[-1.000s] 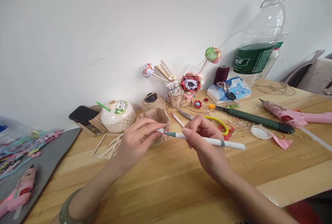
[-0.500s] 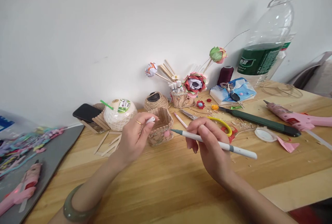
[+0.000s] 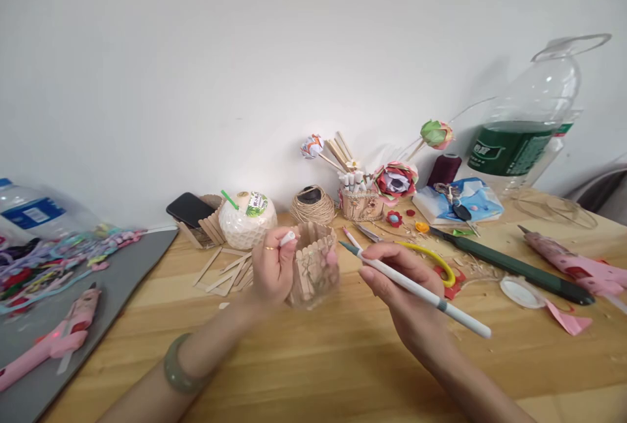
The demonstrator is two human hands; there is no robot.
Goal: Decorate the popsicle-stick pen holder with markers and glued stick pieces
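We see the box built and decorated on the tabletop, spare sticks unused left of it; right of the box, our right hand's fingers close around the uncapped pen; our left hand, at its left side, pinches the cap in curled fingers.

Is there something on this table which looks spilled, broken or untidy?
Yes, untidy: pale crumbs lie scattered between the scissors and the dark green tool, with a loose pink scrap near the tool. Beside the coconut, wooden sticks lie in a loose, crossed heap. Nothing looks clearly broken.
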